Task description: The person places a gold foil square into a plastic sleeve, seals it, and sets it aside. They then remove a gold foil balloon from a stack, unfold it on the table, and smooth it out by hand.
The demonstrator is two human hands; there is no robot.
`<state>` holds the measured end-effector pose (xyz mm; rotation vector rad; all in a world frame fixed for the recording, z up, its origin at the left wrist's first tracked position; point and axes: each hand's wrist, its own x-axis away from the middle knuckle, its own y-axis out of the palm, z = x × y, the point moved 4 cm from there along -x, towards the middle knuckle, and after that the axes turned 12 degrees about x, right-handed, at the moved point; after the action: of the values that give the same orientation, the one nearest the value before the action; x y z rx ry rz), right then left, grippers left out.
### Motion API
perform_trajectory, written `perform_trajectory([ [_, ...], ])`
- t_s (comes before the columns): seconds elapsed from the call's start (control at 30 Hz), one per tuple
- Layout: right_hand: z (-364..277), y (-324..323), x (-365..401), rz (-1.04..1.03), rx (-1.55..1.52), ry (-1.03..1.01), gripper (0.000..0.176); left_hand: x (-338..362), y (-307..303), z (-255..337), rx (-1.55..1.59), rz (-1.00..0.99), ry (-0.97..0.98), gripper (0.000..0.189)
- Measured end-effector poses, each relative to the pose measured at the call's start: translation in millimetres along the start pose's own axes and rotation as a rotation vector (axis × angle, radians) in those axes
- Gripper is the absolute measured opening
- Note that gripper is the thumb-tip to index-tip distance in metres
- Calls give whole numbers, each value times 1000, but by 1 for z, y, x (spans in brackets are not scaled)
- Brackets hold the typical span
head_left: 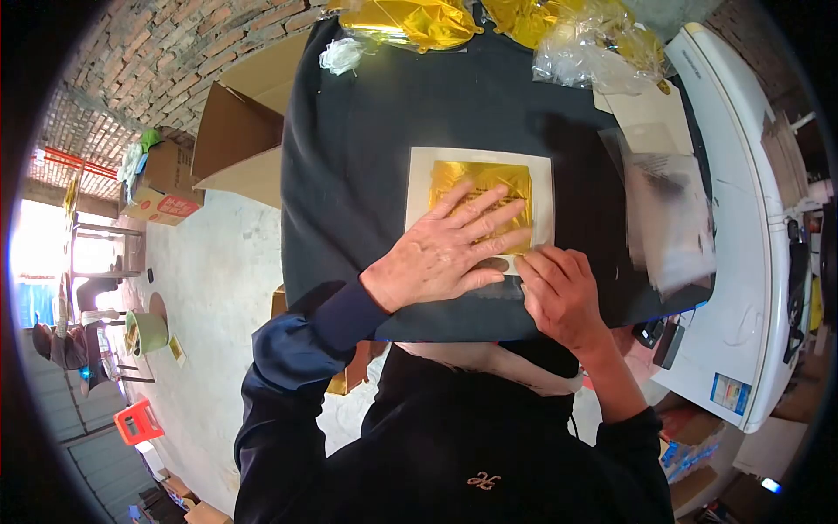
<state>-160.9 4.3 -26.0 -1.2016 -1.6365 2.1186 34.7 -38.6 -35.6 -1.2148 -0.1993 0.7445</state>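
My left hand (449, 240) lies flat with spread fingers on a folded square of shiny gold foil (454, 175). Under the foil is a white card (419, 183), and a clear plastic bag (497, 290) shows faintly along its near edge. At the lower right corner, the fingers of my right hand (559, 293) are pinched together, apparently on the bag's edge. The fingertips partly hide what they grip. Part of the foil and the card's near edge are covered by my hands.
The black-covered table (367, 175) carries gold foil packs (415, 22), crumpled clear plastic (589, 52) and a stack of clear bags (668, 218). A white appliance (733, 288) borders its right side. An open cardboard box (240, 131) stands left.
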Motion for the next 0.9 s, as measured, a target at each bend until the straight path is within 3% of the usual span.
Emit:
perform_trajectory([
  [0.3,2,1,3,-52,-11,41,41,-7,15,-11,-4,-82,-1,57],
  [0.43,4,2,3,34,0,74,38,-8,13,-9,3,-101,-18,55],
  [0.57,6,1,6,127,32,145,33,-9,12,-8,-10,-105,-19,56],
  [0.9,5,-6,0,123,12,117,28,-18,-23,2,27,-75,2,66],
])
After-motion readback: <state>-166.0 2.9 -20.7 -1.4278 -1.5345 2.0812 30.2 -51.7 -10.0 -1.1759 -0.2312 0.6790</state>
